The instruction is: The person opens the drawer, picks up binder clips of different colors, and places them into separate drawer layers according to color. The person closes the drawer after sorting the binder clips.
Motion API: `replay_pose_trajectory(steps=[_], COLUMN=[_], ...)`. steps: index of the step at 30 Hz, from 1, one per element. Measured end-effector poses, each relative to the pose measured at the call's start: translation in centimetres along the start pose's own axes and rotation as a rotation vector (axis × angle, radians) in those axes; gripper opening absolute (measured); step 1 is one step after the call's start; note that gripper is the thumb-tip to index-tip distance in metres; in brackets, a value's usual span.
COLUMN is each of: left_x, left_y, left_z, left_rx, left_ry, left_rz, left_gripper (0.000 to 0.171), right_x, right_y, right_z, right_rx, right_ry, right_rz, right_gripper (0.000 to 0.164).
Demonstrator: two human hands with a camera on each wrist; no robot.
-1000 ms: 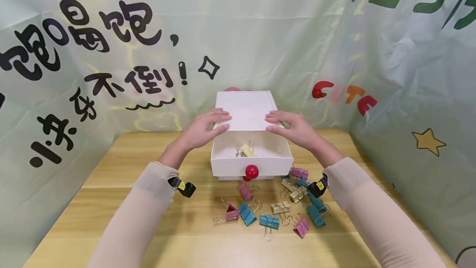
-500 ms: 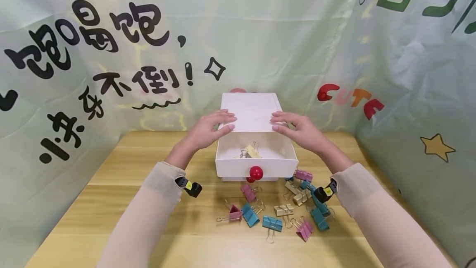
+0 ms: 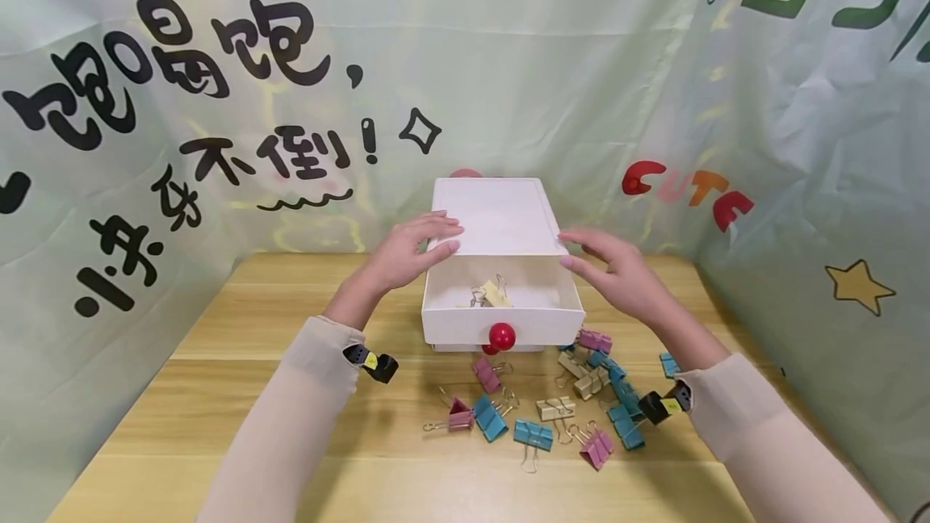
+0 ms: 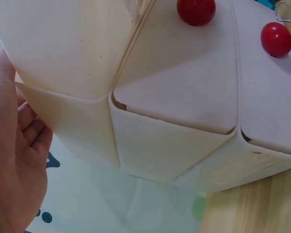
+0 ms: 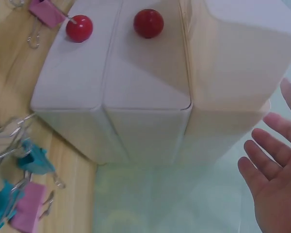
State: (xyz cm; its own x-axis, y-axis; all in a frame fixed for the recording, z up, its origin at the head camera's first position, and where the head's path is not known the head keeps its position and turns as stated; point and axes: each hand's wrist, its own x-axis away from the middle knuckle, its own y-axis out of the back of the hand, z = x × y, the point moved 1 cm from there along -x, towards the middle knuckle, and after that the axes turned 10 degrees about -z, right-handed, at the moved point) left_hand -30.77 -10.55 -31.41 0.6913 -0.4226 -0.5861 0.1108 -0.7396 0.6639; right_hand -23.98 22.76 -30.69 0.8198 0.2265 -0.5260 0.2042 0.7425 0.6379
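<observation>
A white desktop drawer box with red ball knobs stands at the back middle of the table. Its top drawer is pulled out, and a cream binder clip lies inside with metal handles around it. My left hand rests over the box's upper left edge, fingertips on the lid and thumb along the front edge. In the left wrist view, its other fingers lie against the side wall. At the upper right edge is my right hand, fingers spread; the right wrist view shows nothing in the palm.
Several binder clips in pink, blue and cream lie scattered before the box and to its right. A blue clip sits by the right sleeve. Printed cloth hangs behind and beside the wooden table.
My right hand has drawn off the lid to the right, from its top surface to its outer edge. The left hand keeps its place on the box, and the drawer stays out.
</observation>
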Motion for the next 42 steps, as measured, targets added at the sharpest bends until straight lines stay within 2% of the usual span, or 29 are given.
replay_pose_trajectory(steps=[6, 21, 28, 35, 42], left_x=[-0.1, -0.3, -0.4, -0.4, 0.0], left_y=[0.1, -0.2, -0.4, -0.6, -0.2], left_z=[-0.2, -0.2, -0.4, -0.4, -0.1], left_rx=[-0.005, -0.009, -0.005, 0.001, 0.011], left_ry=[0.003, -0.003, -0.014, -0.008, 0.021], left_rz=[0.006, -0.003, -0.013, -0.014, -0.003], left_gripper=[0.042, 0.042, 0.040, 0.041, 0.041], right_x=[2.3, 7.1, 8.6, 10.0, 10.5], right_y=[0.4, 0.6, 0.4, -0.7, -2.0], right_z=[-1.0, -2.5, -3.1, -4.1, -4.5], right_rx=[0.007, 0.096, 0.185, 0.155, 0.154], right_ry=[-0.069, -0.002, -0.022, -0.044, -0.059], right_rz=[0.030, 0.074, 0.096, 0.190, 0.292], right_gripper=[0.051, 0.044, 0.046, 0.047, 0.052])
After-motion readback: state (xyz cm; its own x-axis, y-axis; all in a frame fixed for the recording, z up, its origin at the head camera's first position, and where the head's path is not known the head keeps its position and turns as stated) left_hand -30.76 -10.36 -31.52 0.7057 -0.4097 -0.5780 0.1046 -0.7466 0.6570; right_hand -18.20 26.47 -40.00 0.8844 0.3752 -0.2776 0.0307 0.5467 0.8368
